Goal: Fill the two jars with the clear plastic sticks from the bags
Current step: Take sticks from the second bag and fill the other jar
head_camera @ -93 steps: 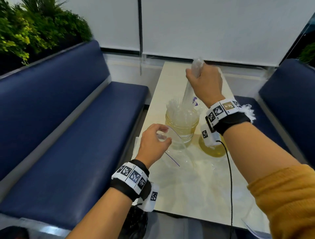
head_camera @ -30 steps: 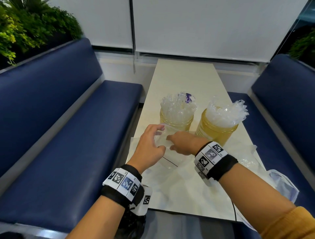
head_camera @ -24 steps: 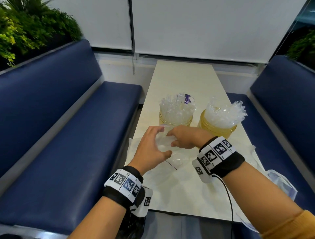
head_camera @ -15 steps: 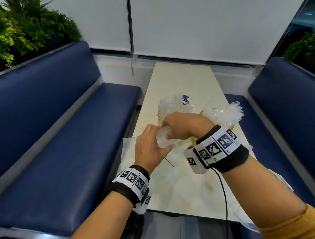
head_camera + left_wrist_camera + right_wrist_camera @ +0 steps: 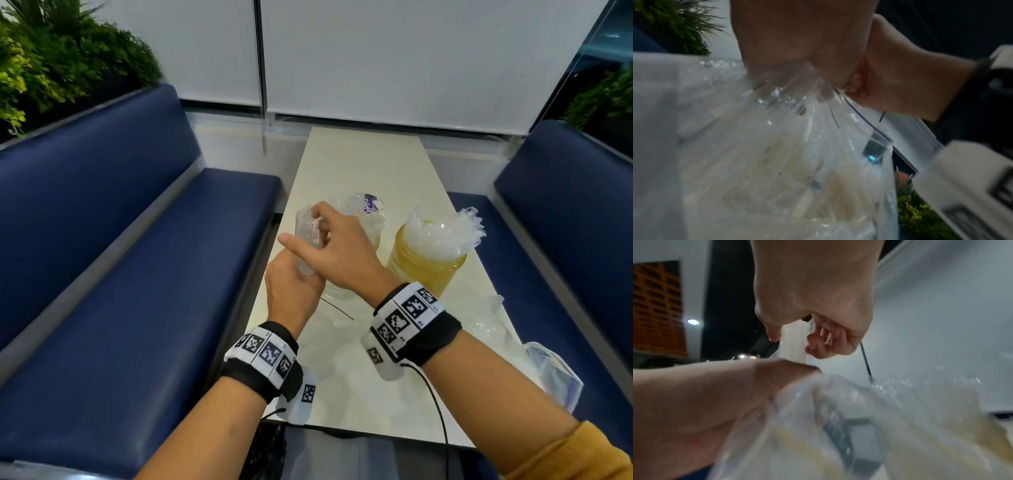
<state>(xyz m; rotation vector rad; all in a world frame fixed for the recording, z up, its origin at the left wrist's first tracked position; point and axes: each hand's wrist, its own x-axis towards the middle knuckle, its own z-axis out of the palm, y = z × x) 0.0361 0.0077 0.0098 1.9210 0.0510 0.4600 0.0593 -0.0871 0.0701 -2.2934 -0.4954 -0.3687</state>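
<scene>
My right hand (image 5: 320,236) grips a bundle of clear plastic sticks (image 5: 304,228) that stands up out of a clear plastic bag (image 5: 337,291). Just below it, my left hand (image 5: 291,277) grips the bunched mouth of that bag, which hangs over the table. In the left wrist view the bag (image 5: 797,146) hangs crumpled under the fingers. The right wrist view has the sticks (image 5: 795,340) between thumb and curled fingers. Behind the hands, the left jar (image 5: 371,226) is largely hidden. The right jar (image 5: 428,267) is amber, with sticks sticking out of its top.
The narrow cream table (image 5: 370,171) runs away from me between two blue benches (image 5: 137,274). Crumpled empty bags (image 5: 489,325) lie at the right near edge, one (image 5: 551,373) overhanging it. A black cable (image 5: 435,404) trails from my right wrist.
Both hands have risen from the table. The right hand reached into the bag held by the left and drew a bundle of sticks upward and to the left.
</scene>
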